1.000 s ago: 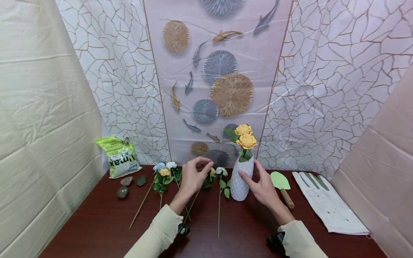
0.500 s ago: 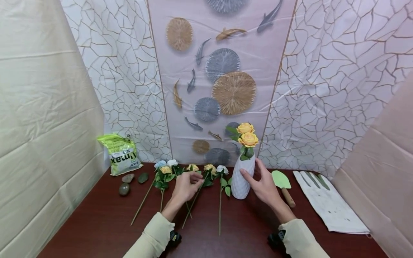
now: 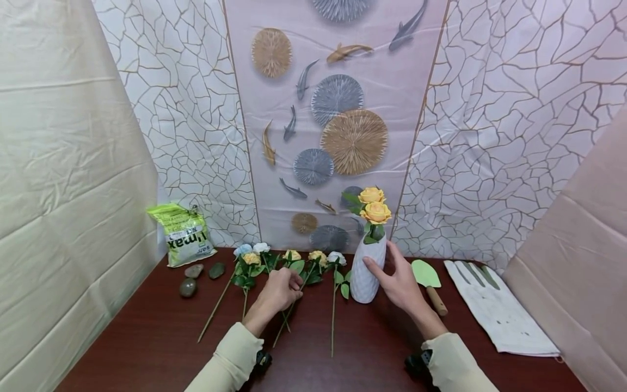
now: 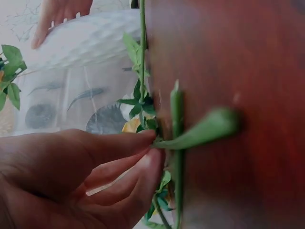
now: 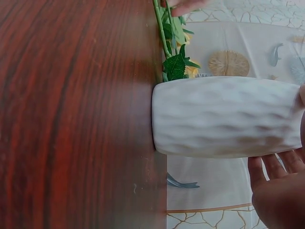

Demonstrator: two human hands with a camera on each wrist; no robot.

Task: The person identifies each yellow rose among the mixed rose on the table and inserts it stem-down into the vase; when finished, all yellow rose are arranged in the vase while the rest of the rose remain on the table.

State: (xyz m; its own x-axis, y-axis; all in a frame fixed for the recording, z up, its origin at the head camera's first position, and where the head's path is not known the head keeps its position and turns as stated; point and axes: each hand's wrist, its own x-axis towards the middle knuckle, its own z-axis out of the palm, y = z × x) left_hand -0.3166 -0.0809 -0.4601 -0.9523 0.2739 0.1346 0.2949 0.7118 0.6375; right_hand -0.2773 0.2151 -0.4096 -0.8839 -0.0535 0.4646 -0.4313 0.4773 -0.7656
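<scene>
My left hand [image 3: 279, 291] pinches the thin green stem [image 4: 200, 133] of a yellow rose [image 3: 317, 257] between thumb and fingertips, low over the table. In the left wrist view the stem's cut end juts towards the camera, and another stem [image 4: 177, 109] runs behind it. With its thumb in front and fingers behind, my right hand [image 3: 401, 283] holds the upper part of a white textured vase [image 3: 363, 279]. The vase stands slightly tilted on the table, its base touching the wood in the right wrist view. Two yellow roses [image 3: 375, 213] rise from its mouth.
A white rose [image 3: 336, 258] lies between the hands. Left of the left hand lie blue, white and yellow roses [image 3: 252, 258]. Farther left are several stones [image 3: 188, 287] and a green bag [image 3: 187, 239]. A green trowel [image 3: 426, 274] and white gloves [image 3: 504, 310] lie at right.
My left hand has come down and left from beside the vase to the lying roses, and its fingers have closed on a stem. The right hand stays on the vase.
</scene>
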